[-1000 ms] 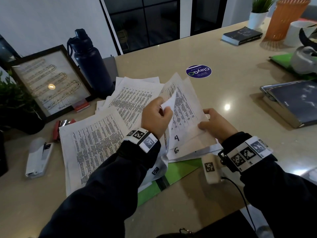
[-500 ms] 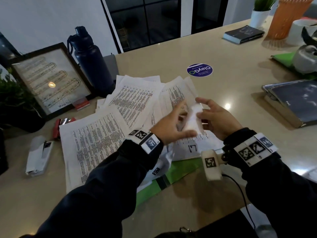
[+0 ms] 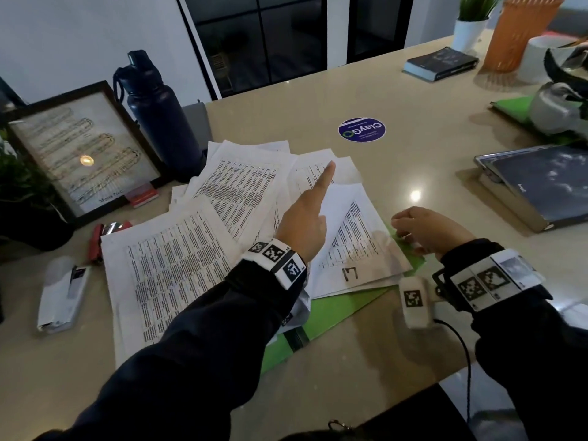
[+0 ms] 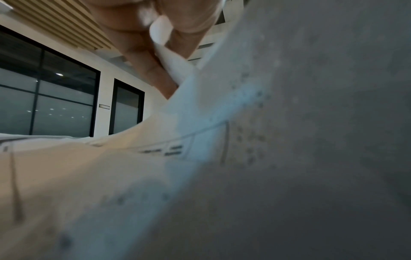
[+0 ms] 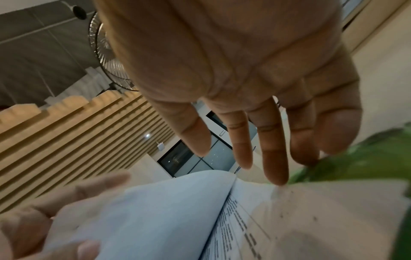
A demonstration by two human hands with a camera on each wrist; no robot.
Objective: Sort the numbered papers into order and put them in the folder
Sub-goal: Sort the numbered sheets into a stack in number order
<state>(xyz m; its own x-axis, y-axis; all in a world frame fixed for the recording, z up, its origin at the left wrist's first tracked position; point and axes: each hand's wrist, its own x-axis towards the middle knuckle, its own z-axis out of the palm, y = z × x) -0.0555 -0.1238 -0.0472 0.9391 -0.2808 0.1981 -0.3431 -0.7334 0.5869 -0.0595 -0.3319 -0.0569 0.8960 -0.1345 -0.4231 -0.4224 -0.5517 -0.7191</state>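
Printed papers lie fanned over a green folder (image 3: 334, 313) on the table. The top sheet of the right stack (image 3: 359, 249) is marked 17 at its near edge. My left hand (image 3: 307, 218) lifts one sheet (image 3: 345, 202) with its blank back showing; the index finger points forward. In the left wrist view the fingers (image 4: 142, 58) pinch that sheet's corner (image 4: 169, 58). My right hand (image 3: 423, 230) hovers at the stack's right edge, its relaxed fingers (image 5: 273, 158) just touching paper and folder and holding nothing. More sheets lie at the left (image 3: 165, 265) and the middle (image 3: 241, 186).
A dark bottle (image 3: 159, 116) and a framed picture (image 3: 79, 148) stand behind the papers. A red stapler (image 3: 105, 237) and a white object (image 3: 60, 294) lie left. A laptop (image 3: 541, 183) sits right, a round sticker (image 3: 362, 129) beyond the papers, a book (image 3: 440, 63) far back.
The sheets marked 4 and 6 have been turned over, exposing 17. My left hand moved forward with the lifted sheet; my right hand let go and drew back to the stack's right edge.
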